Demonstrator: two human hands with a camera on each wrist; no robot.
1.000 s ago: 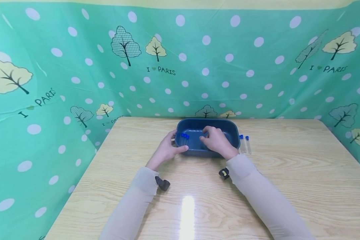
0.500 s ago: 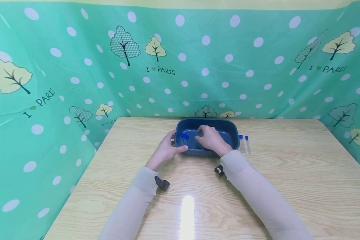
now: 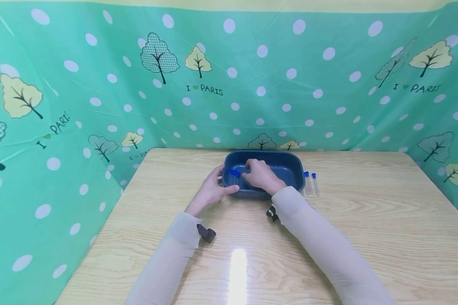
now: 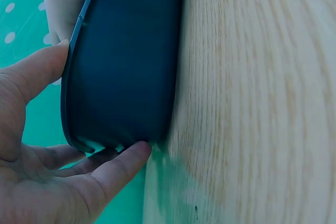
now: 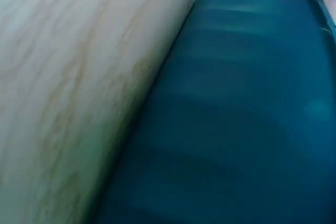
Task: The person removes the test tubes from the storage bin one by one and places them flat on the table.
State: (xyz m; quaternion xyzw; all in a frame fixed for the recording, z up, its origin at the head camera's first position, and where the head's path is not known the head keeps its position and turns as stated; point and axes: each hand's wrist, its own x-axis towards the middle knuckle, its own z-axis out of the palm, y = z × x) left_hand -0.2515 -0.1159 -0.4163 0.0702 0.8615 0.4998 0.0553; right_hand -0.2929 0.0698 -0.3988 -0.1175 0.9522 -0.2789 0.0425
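A dark blue plastic basin (image 3: pixel 282 159) stands at the back of the wooden table. My left hand (image 3: pixel 210 191) grips its left end, thumb on the near rim and the other fingers around the outer end wall; the left wrist view shows the thumb (image 4: pixel 47 66) at the rim. Several clear tubes with blue caps (image 3: pixel 235 173) lie side by side inside the basin's left end. My right hand (image 3: pixel 260 174) reaches over the near rim into the basin, fingers bent, fingertips just right of those tubes. I cannot tell whether it holds anything.
Two more blue-capped clear tubes (image 3: pixel 315 184) lie on the table (image 3: pixel 366 220) beside the basin's right end. A green dotted curtain (image 3: pixel 252 106) hangs behind the table and along its left. A dark camera is strapped on each wrist.
My right hand has moved left inside the basin, towards the capped tubes. My left hand and the basin stay nearly where they were.
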